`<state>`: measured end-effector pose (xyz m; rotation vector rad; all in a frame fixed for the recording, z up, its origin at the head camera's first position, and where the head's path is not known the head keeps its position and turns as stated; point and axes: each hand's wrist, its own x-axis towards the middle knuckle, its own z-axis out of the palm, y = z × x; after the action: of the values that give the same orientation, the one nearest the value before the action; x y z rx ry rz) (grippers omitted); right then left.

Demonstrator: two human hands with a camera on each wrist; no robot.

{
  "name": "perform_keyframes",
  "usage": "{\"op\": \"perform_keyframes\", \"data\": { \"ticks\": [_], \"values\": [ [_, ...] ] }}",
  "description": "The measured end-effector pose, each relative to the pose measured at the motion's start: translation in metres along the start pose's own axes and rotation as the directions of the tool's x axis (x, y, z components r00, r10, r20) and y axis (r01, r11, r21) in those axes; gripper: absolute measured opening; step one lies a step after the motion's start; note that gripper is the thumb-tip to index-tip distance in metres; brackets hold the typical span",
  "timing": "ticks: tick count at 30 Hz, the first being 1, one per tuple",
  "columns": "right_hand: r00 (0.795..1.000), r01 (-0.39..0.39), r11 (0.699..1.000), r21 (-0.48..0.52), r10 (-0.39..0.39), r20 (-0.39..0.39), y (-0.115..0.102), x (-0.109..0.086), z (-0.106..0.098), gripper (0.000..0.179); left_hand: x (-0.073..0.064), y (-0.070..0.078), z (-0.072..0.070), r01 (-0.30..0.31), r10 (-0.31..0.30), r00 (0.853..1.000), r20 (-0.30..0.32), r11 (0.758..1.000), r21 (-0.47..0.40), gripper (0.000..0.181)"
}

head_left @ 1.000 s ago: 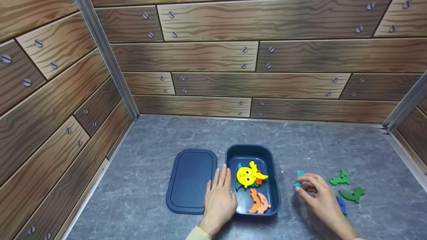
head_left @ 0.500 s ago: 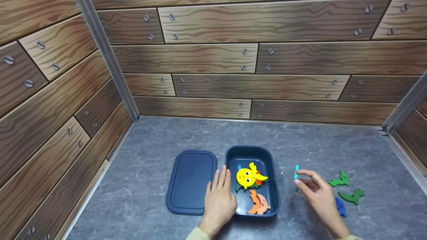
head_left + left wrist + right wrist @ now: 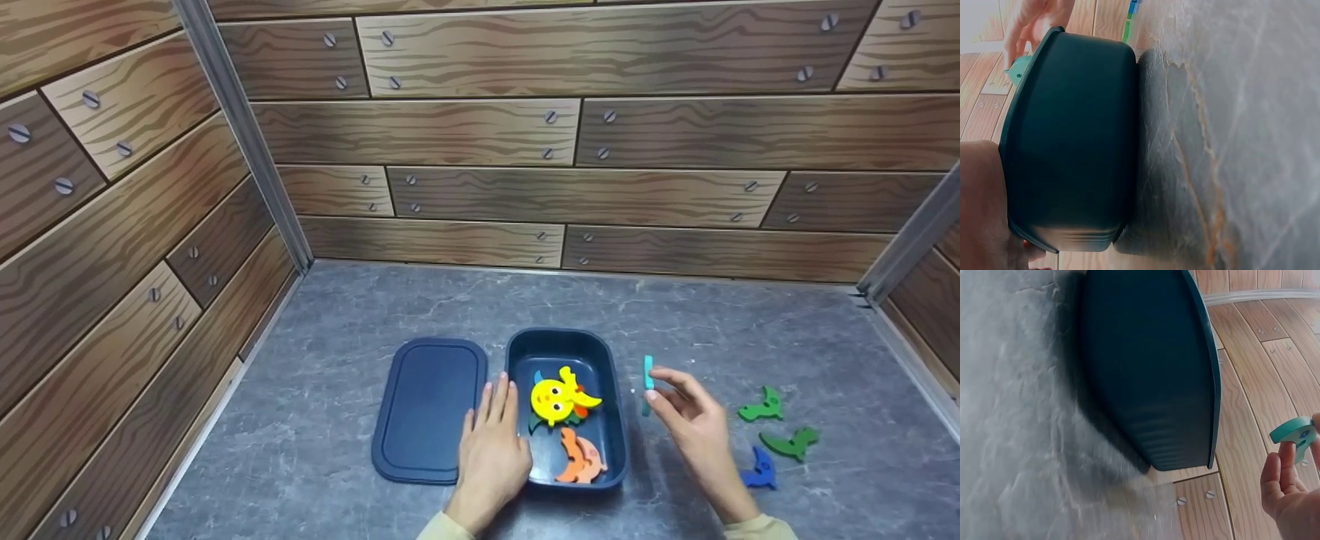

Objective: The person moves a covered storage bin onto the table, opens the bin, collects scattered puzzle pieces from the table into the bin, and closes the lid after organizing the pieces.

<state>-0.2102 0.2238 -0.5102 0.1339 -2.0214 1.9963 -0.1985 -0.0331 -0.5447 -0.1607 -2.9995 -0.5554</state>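
Turquoise piece (image 3: 647, 373): while pinched in the right grip (image 3: 694, 427), held up edge-on in the head view, just right of the box (image 3: 561, 342), outside its rim; turned in the right wrist view to show a curved edge and a dark printed eye.
Right grip: grasping the turquoise piece between thumb and fingertips, near the box's right side.
Left grip (image 3: 493, 450): released, fingers straight, laid along the box's left rim; overlapping the right edge of the lid (image 3: 431, 409) in the head view, contact with the lid impossible to tell.
Box: dark blue, open at the top, standing on the desk (image 3: 697, 322).
Inside the box: near the middle, a round-faced yellow piece (image 3: 551, 401), surrounded by bits of yellow, red, blue and dark green; nearer, an orange piece (image 3: 572, 459) against a pink piece (image 3: 593, 454).
Lid: dark blue, lying flat on the desk, left of the box.
Right of the right grip: loose on the desk, a bright green piece (image 3: 763, 405), a darker green piece (image 3: 789, 443) and a blue piece (image 3: 761, 470), near one another.
Sleeves (image 3: 759, 527): pale yellow, just visible at both wrists.
Walls (image 3: 465, 131): patterned with wooden planks and screw heads, edged with metal strips (image 3: 240, 135) at the corners.
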Motion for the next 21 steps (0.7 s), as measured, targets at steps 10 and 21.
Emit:
{"op": "perform_keyframes", "data": {
  "ticks": [10, 21],
  "values": [
    [0.981, 0.154, 0.984, 0.094, -0.163, 0.103, 0.000, 0.005, 0.013, 0.032, 0.000, -0.001, 0.001, -0.002, 0.002, 1.000, 0.000, 1.000, -0.003, 0.068],
    [0.976, 0.168, 0.986, -0.013, -0.165, 0.144, -0.002, 0.012, 0.026, 0.029, 0.000, -0.001, 0.000, -0.007, 0.007, 1.000, 0.001, 1.000, -0.009, 0.068]
  ]
}}
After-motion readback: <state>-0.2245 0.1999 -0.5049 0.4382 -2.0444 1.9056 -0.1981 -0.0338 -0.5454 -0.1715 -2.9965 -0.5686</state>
